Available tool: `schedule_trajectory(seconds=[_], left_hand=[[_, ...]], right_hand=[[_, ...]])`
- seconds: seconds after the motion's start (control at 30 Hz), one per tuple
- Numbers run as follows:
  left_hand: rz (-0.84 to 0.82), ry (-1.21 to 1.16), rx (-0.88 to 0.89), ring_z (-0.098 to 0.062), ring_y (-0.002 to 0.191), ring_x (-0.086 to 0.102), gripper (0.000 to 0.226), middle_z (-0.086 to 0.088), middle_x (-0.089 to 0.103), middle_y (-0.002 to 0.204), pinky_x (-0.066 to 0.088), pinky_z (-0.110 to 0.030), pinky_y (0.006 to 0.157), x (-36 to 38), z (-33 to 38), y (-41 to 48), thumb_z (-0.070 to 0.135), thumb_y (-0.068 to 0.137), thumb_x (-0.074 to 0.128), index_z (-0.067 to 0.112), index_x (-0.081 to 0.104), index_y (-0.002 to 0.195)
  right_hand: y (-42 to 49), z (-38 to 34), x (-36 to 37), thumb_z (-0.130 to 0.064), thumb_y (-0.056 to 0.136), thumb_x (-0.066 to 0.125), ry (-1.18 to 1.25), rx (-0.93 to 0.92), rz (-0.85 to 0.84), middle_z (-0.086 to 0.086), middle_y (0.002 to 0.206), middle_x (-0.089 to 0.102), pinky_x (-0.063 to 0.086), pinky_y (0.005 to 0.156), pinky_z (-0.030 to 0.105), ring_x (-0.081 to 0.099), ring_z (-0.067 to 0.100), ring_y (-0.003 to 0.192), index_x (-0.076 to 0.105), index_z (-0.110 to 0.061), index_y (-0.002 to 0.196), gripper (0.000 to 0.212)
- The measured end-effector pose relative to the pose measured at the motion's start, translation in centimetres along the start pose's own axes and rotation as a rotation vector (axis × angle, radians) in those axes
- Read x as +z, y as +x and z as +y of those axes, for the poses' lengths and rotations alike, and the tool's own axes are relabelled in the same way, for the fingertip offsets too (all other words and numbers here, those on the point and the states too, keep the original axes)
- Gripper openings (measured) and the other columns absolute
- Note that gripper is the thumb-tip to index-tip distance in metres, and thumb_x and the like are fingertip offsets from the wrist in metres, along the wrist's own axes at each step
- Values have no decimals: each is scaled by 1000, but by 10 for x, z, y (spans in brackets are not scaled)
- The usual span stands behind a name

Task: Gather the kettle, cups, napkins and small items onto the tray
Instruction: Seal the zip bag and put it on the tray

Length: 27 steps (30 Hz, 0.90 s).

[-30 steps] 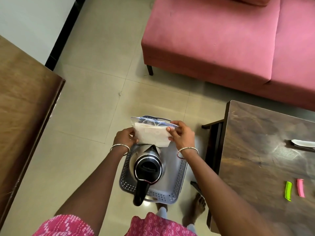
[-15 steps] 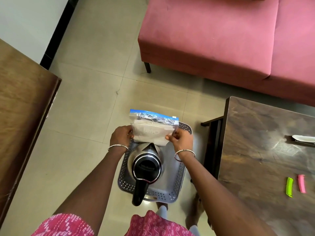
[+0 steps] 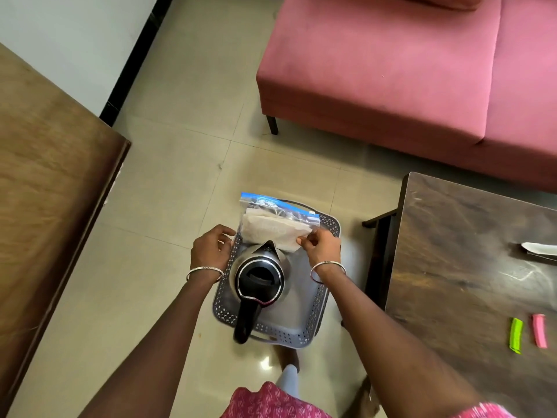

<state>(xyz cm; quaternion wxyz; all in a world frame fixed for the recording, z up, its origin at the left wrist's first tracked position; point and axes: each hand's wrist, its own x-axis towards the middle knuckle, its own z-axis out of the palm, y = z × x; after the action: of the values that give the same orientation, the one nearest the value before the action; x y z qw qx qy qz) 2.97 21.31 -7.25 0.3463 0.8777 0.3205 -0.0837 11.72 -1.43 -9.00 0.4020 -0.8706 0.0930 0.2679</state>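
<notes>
The right hand (image 3: 321, 248) pinched the near right corner of the napkin bag (image 3: 271, 224) between thumb and fingertips. The left hand (image 3: 211, 250) hung loosely curled beside the bag's left edge, gripping nothing; contact with the tray (image 3: 304, 324) rim could not be told. The bag lay crosswise at the tray's far end, blue seal farthest. The kettle (image 3: 259, 276) stood on the tray, spout pointing away, hiding part of the bag's near edge.

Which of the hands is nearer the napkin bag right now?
Right. The right hand pinches the napkin bag at its lower right corner. The left hand sits beside the bag's left edge, seemingly not touching it.
</notes>
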Motion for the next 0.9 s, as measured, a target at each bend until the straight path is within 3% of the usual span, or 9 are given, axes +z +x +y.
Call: schedule_trajectory(seconds=[0.1,0.2,0.43,0.57,0.67,0.8,0.83,0.9], left_hand=[[47,-96,-6,-15,70,66,15,5,69,73,52,-28,72,-8,9,-18,12,83,66,25,71,89],[137,-180,5,-9,69,66,17,9,68,73,49,-20,69,-16,27,-40,10,83,67,27,69,85],[447,-274,31,-6,70,61,16,13,69,79,45,-15,67,-10,93,-127,8,84,63,21,71,88],[448,-316,67,-8,64,61,15,6,69,76,41,-3,61,16,122,-179,6,83,64,18,72,87],[405,-342,68,-9,64,61,14,3,69,75,46,-14,63,35,136,-206,6,84,65,17,72,88],[472,-329,49,-13,65,61,17,7,65,72,39,-3,60,34,138,-203,4,83,65,20,71,85],[502,-315,38,-15,66,61,17,5,67,74,41,-6,63,29,135,-197,3,82,64,19,70,85],[543,-251,-29,-22,73,63,16,-2,72,83,50,-26,73,19,122,-185,3,80,61,14,69,88]], right_hand=[[-5,0,-9,-16,83,77,-61,-16,-40,15,112,70,50,93,32,66,32,104,63,-3,120,41],[-17,8,-25,-16,84,73,-133,20,-20,13,122,68,49,99,36,64,32,113,57,-8,131,50],[-75,49,-76,-3,81,64,-88,-24,-9,13,106,74,54,91,38,69,33,100,70,-8,110,31],[-105,84,-108,-3,84,65,-75,-34,-44,11,106,75,52,97,37,70,28,100,73,-8,106,24],[-119,105,-131,-7,87,67,-66,-35,-52,7,104,76,51,95,29,71,22,98,74,-9,103,18],[-118,109,-140,-12,89,69,-63,-47,-58,6,101,76,51,89,25,70,20,94,75,-12,100,13],[-115,106,-139,-13,88,69,-62,-49,-64,7,100,76,51,88,25,70,21,94,75,-12,100,13],[-108,95,-132,-14,87,69,-58,-49,-88,9,99,76,54,92,31,71,24,95,75,-12,100,14]])
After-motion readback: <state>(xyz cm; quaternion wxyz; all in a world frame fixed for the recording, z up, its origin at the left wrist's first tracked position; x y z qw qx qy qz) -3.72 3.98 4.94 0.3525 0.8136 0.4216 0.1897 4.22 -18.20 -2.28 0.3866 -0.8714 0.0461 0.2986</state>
